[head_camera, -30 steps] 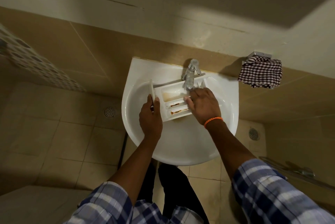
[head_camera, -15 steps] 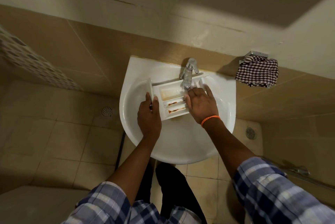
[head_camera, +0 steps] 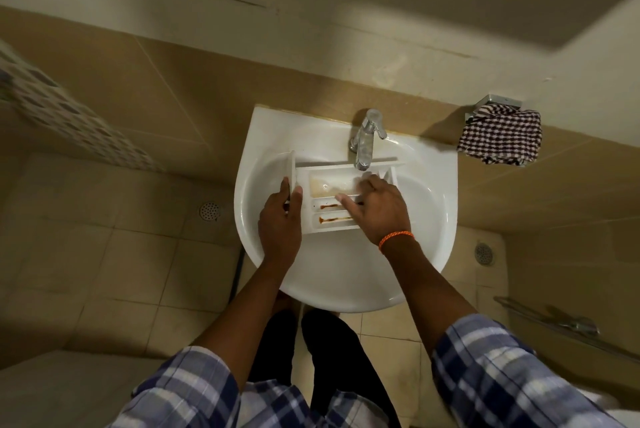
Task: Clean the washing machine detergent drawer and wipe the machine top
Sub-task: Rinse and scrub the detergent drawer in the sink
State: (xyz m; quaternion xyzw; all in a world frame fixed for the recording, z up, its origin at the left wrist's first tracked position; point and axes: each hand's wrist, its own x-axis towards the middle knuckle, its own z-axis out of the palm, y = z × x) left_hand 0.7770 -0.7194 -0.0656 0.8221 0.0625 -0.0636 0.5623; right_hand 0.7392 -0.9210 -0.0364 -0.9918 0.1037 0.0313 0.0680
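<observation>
We are gripping the drawer (head_camera: 332,200) front with the left hand (head_camera: 280,219), steadying it under the tap (head_camera: 365,140) while the right hand (head_camera: 375,207) fingers, loosely spread, are rubbing its compartments.

You see a white detergent drawer (head_camera: 341,185) streaked rust-brown in a white washbasin (head_camera: 426,219), your wristband (head_camera: 396,239) orange, your sleeves (head_camera: 502,375) blue-and-white plaid, the hanging cloth (head_camera: 500,138) dark-and-white checked, the floor tiles (head_camera: 104,271) beige.

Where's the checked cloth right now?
In the head view, the checked cloth hangs from a metal holder on the wall, to the right of the sink and tap.
</observation>
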